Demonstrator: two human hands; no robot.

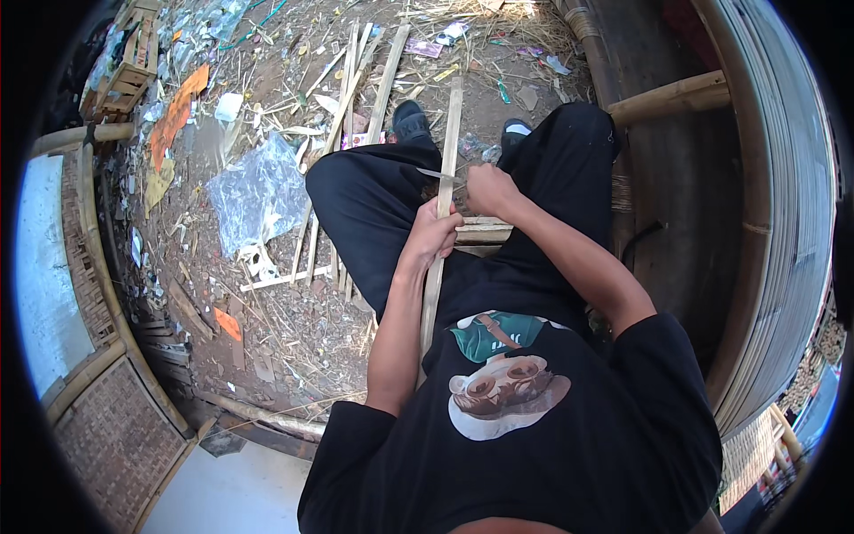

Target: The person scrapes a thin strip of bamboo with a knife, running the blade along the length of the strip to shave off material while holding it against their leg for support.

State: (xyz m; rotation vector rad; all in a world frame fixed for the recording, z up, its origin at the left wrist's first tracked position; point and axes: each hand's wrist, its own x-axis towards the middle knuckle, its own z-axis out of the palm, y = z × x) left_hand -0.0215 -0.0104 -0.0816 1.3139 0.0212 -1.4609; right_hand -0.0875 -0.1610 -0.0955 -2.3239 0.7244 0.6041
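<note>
A long pale bamboo strip [451, 133] runs from against my body out between my knees, toward the dirt. Around its middle my left hand [432, 230] is closed, fingers wrapped over the strip. Just beyond, on the strip's right side, my right hand [491, 190] is in a fist round a knife, whose handle is hidden. The thin knife blade [438, 174] points left and lies across the strip. Below the hands, a piece of wood or bamboo [485, 233] shows between my thighs.
More bamboo strips [388, 80] lie on the ground left of my feet. Clear plastic sheeting [258, 196], orange scraps [178, 116] and shavings litter the dirt. A wooden crate [133, 67] stands far left. Bamboo framing [672, 96] borders my right; a woven panel [120, 445] is at lower left.
</note>
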